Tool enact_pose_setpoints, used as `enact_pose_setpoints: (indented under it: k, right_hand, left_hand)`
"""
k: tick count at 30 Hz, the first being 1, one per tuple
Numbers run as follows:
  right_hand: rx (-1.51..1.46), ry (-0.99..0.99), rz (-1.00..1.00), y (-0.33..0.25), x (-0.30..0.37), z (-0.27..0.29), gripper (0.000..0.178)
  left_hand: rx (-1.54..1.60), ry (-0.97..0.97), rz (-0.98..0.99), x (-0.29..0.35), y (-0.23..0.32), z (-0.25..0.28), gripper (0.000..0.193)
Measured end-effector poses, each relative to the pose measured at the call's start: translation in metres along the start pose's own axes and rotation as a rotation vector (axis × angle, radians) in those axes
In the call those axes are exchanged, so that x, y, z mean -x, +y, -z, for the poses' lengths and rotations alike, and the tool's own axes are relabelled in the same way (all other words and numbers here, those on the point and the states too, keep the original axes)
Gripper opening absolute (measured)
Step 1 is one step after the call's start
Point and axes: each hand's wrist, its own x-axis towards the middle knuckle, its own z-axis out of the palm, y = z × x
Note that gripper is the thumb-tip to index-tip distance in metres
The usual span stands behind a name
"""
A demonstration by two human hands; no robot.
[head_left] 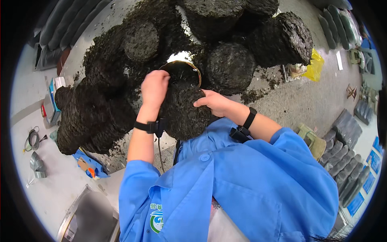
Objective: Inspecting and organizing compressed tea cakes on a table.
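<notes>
My right hand [213, 102] holds the right side of a dark round bundle [183, 115], its thumb lying along the edge nearest me and the other fingers mostly out of sight. My left hand [155, 89] is at the bundle's far left, fingers curled in close. A thin yellowish band [198, 75] bows away from my body between the two hands: one end meets the left fingertips, while the other drops to just beside the right thumb. So the band lies to the right of the left hand and beyond the right one, with the left nearer its far arc. The bundle's round face is toward me; its long axis runs away from view, so I can't judge its depth.

More dark bundles [231, 66] lie beyond and to the right of my hands, with a big dark heap [86, 117] off to the left. I can't tell whether the left fingers actually pinch the band, nor whether it circles the bundle, since the bundle's lower side is hidden against my blue jacket [258, 173].
</notes>
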Motion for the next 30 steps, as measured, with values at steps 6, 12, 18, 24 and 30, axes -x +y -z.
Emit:
enact_pose_setpoints:
  k: [6,12,18,24,30]
  right_hand:
    - [-0.001,0.006,-0.112,0.002,-0.011,-0.001,0.045]
    - [0.115,0.094,-0.18,-0.003,-0.015,-0.001,0.04]
    - [0.052,0.082,-0.22,-0.004,-0.024,0.007,0.027]
    - [-0.121,-0.047,-0.256,-0.01,-0.021,0.018,0.032]
    - [-0.097,0.071,-0.006,-0.021,0.005,0.018,0.044]
  left_hand:
    - [0.136,-0.319,-0.445,0.004,0.014,-0.016,0.018]
    - [0.19,-0.49,-0.517,0.006,0.012,-0.013,0.017]
    - [0.43,-0.531,-0.084,0.0,0.004,-0.018,0.01]
    - [-0.006,-0.363,0.333,-0.01,-0.023,0.0,0.011]
    - [0.585,-0.102,0.475,0.059,-0.049,0.029,0.021]
